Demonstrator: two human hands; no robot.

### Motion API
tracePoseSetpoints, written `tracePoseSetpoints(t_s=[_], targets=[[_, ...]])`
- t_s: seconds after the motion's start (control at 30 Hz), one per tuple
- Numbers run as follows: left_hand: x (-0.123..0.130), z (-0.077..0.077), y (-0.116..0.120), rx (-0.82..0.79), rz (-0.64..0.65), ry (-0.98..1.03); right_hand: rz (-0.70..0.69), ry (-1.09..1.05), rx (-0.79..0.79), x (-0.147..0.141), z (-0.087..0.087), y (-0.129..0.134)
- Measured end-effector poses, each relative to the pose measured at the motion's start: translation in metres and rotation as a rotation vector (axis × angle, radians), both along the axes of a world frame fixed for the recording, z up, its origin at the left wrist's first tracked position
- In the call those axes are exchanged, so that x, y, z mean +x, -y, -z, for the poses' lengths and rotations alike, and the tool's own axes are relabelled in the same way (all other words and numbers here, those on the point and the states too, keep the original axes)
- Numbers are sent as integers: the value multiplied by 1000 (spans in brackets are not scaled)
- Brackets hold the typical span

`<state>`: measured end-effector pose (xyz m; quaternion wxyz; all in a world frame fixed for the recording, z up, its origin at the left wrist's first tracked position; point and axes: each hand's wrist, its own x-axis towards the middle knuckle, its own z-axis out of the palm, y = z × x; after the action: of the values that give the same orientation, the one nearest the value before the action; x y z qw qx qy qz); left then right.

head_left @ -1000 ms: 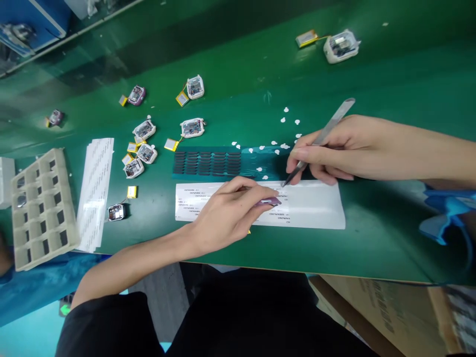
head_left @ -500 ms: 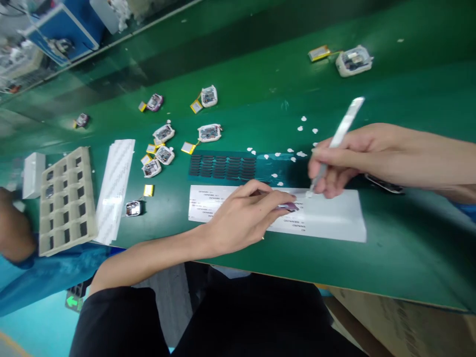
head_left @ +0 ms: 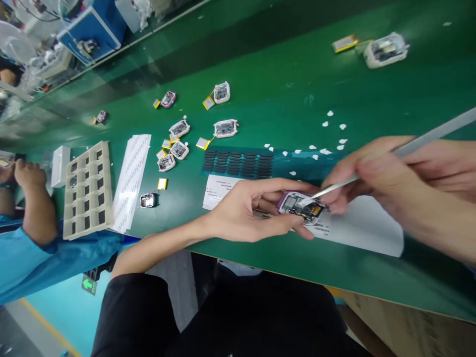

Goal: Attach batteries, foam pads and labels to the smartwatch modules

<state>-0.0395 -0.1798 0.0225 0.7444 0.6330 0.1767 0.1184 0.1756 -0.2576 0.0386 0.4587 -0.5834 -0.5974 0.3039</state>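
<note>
My left hand [head_left: 256, 210] is closed round a small purple-rimmed smartwatch case [head_left: 293, 202], its open side and circuit board facing up. A pair of silver tweezers [head_left: 427, 136] is gripped in my right hand [head_left: 375, 178]. Their tip reaches into the case, where a small white piece shows on the board. Beneath both hands lies a white backing sheet [head_left: 372, 223] with printed lettering. Behind it, a teal sheet [head_left: 282, 166] carries rows of black strips [head_left: 238, 163]. Several small white round stickers [head_left: 312, 147] are scattered beyond.
Several open watch cases [head_left: 225, 129] with yellow-edged batteries [head_left: 203, 143] lie on the green table [head_left: 282, 89]. To the left are white printed strips [head_left: 132, 181], a beige compartment tray [head_left: 106, 198] and a white box [head_left: 60, 166]. A co-worker's arm [head_left: 37, 213] rests at the far left.
My left hand has turned palm up, bringing the watch case's board into view. The tweezers have moved from the white sheet to the case, now lying at a lower angle.
</note>
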Motion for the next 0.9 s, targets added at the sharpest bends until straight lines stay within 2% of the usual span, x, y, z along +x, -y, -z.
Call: tracePoseSetpoints(t_s=[0.17,0.47,0.9], targets=[[0,5,3,-66,26,25,-47,-135,-141,-8,-8,-1],[-1,-4,6,-50,23,29,-93,-126,-182,-6,-9,0],[0,-3,7,-37,21,-7,-120,-103,-156,-7,-3,-4]])
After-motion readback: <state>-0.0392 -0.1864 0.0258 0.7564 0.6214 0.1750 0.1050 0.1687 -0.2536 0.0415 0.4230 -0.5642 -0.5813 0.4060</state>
